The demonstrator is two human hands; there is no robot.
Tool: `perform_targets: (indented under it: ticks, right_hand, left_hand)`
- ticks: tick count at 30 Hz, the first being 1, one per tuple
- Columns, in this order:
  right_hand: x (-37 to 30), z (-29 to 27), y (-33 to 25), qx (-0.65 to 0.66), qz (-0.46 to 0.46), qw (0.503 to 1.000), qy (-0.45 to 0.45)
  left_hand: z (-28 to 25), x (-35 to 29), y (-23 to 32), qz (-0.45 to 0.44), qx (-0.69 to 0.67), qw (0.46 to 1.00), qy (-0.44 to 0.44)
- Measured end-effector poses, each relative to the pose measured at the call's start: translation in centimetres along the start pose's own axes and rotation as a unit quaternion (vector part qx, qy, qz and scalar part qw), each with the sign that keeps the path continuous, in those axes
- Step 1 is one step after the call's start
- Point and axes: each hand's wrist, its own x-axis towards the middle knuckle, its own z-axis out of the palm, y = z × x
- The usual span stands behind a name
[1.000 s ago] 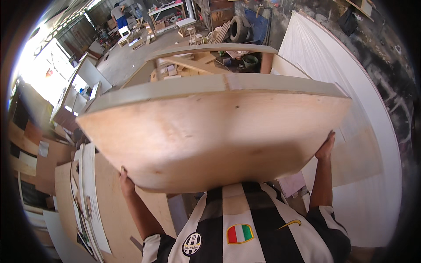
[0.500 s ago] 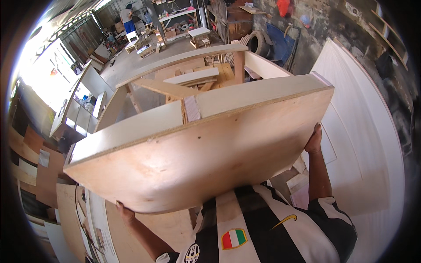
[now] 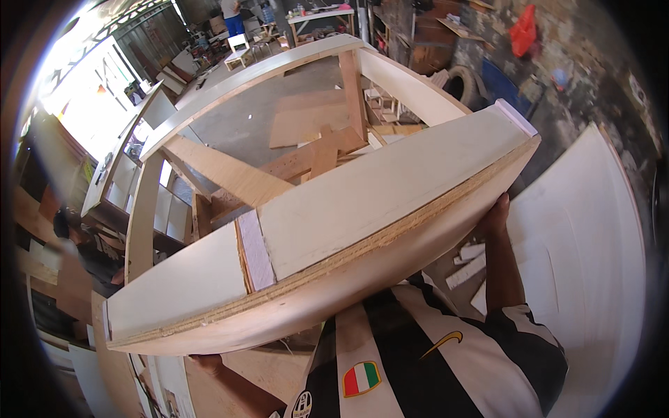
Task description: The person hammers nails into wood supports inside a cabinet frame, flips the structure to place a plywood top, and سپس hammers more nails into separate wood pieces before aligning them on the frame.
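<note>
A large four-sided wooden furniture frame (image 3: pixel 362 198) hangs tilted in front of my chest. Its near beam has a pale grey-white top face, a rough chipboard edge and a smooth plywood side bulging towards me. A pale lilac strip (image 3: pixel 257 251) crosses that beam. My right hand (image 3: pixel 496 212) is closed on the beam's underside near its right end, fingers partly hidden. Below the beam's left part, my left hand (image 3: pixel 207 362) supports it from underneath; the beam hides most of its fingers. Diagonal plywood braces (image 3: pixel 230 167) show inside the frame.
Another person (image 3: pixel 94 254) is close by the frame's left side, their hands hidden. Farther back stands a second person (image 3: pixel 232 17) near a white chair (image 3: pixel 238 50). A white curved panel (image 3: pixel 578 244) leans at my right, a tyre (image 3: pixel 465 87) by the wall. Shelving (image 3: pixel 125 167) stands left.
The frame has tipped, so its top face and inside show more and its plywood side less. Its left end has dropped. A person has come into view at the left.
</note>
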Motion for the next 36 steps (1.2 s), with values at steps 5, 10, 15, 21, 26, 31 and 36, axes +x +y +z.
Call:
perform_targets:
  ticks: [5,10,15,21,26,31,36]
  right_hand:
    - [10.5,6.8,2.7,0.061,-0.014,0.989,-0.132]
    - [16.4,11.7,6.1,0.115,0.050,0.973,-0.195]
    - [21.2,14.6,9.4,0.043,0.029,0.979,-0.198]
    - [23.9,15.5,12.8,-0.052,-0.022,0.986,-0.156]
    - [24.8,19.1,15.1,-0.014,-0.074,0.987,-0.140]
    - [27.8,18.4,15.5,-0.180,-0.065,0.973,-0.129]
    - [29.1,19.5,15.6,-0.109,0.015,0.990,-0.093]
  left_hand:
    - [3.0,3.9,-1.6,0.015,0.025,0.987,0.161]
    - [3.5,8.0,-0.8,0.035,0.111,0.990,0.080]
    - [6.8,10.4,-1.7,-0.005,0.058,0.975,0.214]
    - [7.3,11.5,-5.6,0.019,0.097,0.967,0.235]
    - [4.2,13.9,-6.6,0.023,0.229,0.943,0.240]
    - [7.2,15.7,-4.4,-0.019,0.101,0.964,0.245]
    - [5.8,22.4,-3.5,-0.026,0.151,0.967,0.205]
